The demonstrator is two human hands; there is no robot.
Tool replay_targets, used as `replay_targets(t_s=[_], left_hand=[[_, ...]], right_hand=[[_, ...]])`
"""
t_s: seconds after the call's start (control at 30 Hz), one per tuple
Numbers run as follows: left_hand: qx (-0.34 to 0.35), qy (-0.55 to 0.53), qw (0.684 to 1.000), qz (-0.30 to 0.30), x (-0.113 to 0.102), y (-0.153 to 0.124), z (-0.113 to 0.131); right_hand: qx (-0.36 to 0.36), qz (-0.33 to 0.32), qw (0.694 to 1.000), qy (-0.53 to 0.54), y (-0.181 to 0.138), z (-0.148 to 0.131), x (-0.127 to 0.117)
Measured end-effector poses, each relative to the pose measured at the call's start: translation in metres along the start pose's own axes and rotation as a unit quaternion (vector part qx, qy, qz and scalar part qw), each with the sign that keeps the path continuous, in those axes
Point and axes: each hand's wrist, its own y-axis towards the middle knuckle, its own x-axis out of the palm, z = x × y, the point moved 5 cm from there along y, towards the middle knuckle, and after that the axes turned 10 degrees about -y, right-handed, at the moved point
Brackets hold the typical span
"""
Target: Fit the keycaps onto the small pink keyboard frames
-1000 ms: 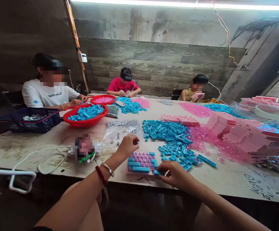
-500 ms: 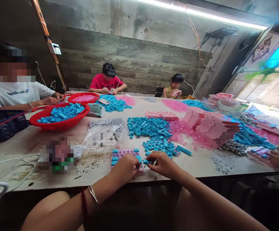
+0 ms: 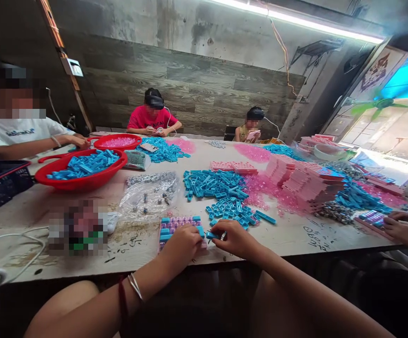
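At the near edge of the table lies a pink plastic board [image 3: 161, 231] set with rows of blue and clear purple key-like caps. My left hand [image 3: 184, 241] rests over its right part, fingers curled and pressed together; whatever the fingertips hold is hidden. Just right of the board, my right hand [image 3: 234, 239] pinches a small blue plastic cap [image 3: 210, 235] between thumb and fingers, apart from the board. Beyond my right hand lies a loose pile of blue caps [image 3: 227, 210], some with their hollow sides up.
A clear bag of small metal parts [image 3: 150, 195] lies beyond the board. Left are a red basket [image 3: 80, 183] of blue pieces and a dark basket [image 3: 3, 185]. Stacked pink boards [image 3: 307, 188] stand right, near pink clear pieces [image 3: 260, 188]. A co-worker's hands [image 3: 403, 227] are far right.
The view has shifted slightly, so most things sit a little further left. Both my hands keep nearly the same place by the board, the blue cap still in my right fingers.
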Motion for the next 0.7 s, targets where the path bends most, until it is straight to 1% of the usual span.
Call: replay_targets(t_s=[0.13, 0.27, 0.4, 0.5, 0.6, 0.7], left_hand=[[-0.01, 0.008, 1.0, 0.003, 0.001, -0.001, 0.001], [-0.021, -0.007, 1.0, 0.007, 0.002, -0.001, 0.0], [-0.029, -0.017, 0.999, 0.014, 0.0, -0.001, -0.001], [-0.039, -0.035, 0.998, 0.032, -0.006, -0.002, -0.003], [-0.04, -0.056, 0.996, 0.051, -0.013, -0.004, -0.004], [-0.035, -0.059, 0.997, 0.04, -0.016, -0.004, -0.005]], right_hand=[[0.005, -0.008, 1.0, -0.003, 0.0, -0.002, 0.0], [-0.001, -0.006, 1.0, -0.012, 0.0, 0.0, 0.002], [-0.012, 0.009, 1.0, 0.001, 0.0, 0.001, 0.003], [-0.027, 0.026, 0.999, 0.016, 0.0, -0.004, 0.002], [-0.053, 0.025, 0.998, 0.031, 0.001, -0.011, 0.004], [-0.078, 0.02, 0.997, 0.014, 0.001, -0.018, 0.008]])
